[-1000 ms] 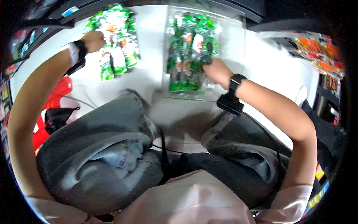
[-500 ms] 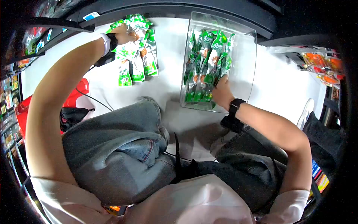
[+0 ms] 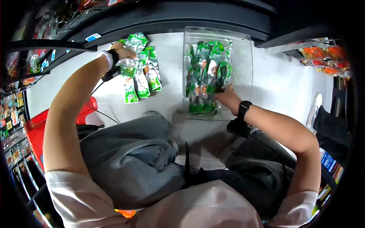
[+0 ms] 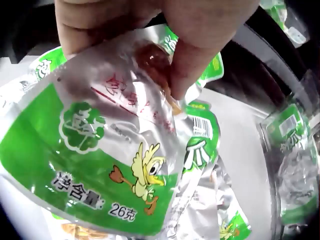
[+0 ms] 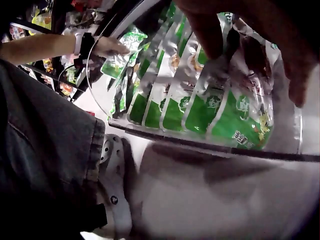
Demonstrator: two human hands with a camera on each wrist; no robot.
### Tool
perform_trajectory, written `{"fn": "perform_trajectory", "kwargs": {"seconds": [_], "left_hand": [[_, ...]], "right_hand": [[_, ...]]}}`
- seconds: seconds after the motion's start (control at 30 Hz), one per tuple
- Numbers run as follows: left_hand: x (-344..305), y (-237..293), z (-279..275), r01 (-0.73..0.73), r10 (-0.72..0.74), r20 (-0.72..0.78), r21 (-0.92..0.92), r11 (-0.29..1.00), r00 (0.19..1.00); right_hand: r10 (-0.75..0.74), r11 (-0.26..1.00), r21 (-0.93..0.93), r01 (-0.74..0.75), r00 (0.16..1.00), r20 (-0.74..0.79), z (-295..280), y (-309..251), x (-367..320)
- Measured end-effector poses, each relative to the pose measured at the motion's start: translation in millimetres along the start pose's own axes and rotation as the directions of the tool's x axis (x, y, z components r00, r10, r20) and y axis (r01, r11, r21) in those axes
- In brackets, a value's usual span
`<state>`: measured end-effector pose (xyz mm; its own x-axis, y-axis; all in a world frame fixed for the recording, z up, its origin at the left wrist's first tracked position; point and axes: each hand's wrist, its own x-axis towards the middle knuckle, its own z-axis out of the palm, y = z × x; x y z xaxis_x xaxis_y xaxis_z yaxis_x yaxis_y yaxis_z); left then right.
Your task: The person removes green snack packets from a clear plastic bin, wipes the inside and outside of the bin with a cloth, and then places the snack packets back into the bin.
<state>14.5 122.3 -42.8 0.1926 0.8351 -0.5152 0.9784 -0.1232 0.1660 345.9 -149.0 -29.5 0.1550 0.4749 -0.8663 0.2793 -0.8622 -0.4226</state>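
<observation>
In the head view my left hand (image 3: 123, 52) is over a pile of green-and-silver snack packets (image 3: 142, 81) on the white floor. Its thumb and fingers pinch the top of one packet (image 4: 115, 145), printed with a cartoon duck, in the left wrist view. On the right stands a clear plastic bin (image 3: 243, 76) with rows of the same packets (image 3: 205, 72) inside. My right hand (image 3: 228, 99) reaches into its near right part. The right wrist view has that hand's thumb and finger spread apart beside the end packet (image 5: 245, 110) of the row.
Dark shelf edges (image 3: 171, 19) run behind the pile and bin. Orange snack packs (image 3: 325, 57) hang at the right. A red object (image 3: 38, 125) lies left of my knee, with a black cable near it. Another person's shoe (image 3: 315, 108) shows at the right.
The head view has shifted. My right hand has moved toward the near end of the bin. The left hand stays over the pile of packets.
</observation>
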Motion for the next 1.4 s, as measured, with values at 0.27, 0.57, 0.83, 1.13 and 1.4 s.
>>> {"fn": "perform_trajectory", "kwargs": {"seconds": [0.27, 0.57, 0.83, 1.13, 1.4], "left_hand": [[-52.1, 3.4, -45.7, -0.065, 0.071, 0.183, -0.039, 0.997, 0.981], [-138.9, 126.7, -85.1, -0.225, 0.493, 0.131, -0.77, 0.597, 0.86], [-176.1, 231.3, -33.5, -0.232, 0.567, 0.125, -0.825, 0.516, 0.814], [-168.7, 221.9, -7.4, -0.41, 0.713, 0.186, -0.708, 0.575, 0.676], [-141.7, 225.6, 6.0, -0.513, 0.611, 0.003, -0.538, 0.668, 0.792]], "right_hand": [[-0.124, 0.992, 0.007, 0.123, 0.991, 0.055, -22.5, -4.1, -13.2], [-0.378, 0.918, 0.191, 0.347, 0.912, 0.159, -82.1, -54.5, -73.5], [-0.622, 0.622, 0.091, 0.778, 0.561, -0.546, -67.2, -76.1, -93.5], [-0.664, 0.574, 0.401, 0.714, 0.693, -0.283, -102.6, -78.0, -76.5], [-0.498, 0.787, 0.216, 0.577, 0.803, -0.328, -104.1, -77.9, -44.6]]}}
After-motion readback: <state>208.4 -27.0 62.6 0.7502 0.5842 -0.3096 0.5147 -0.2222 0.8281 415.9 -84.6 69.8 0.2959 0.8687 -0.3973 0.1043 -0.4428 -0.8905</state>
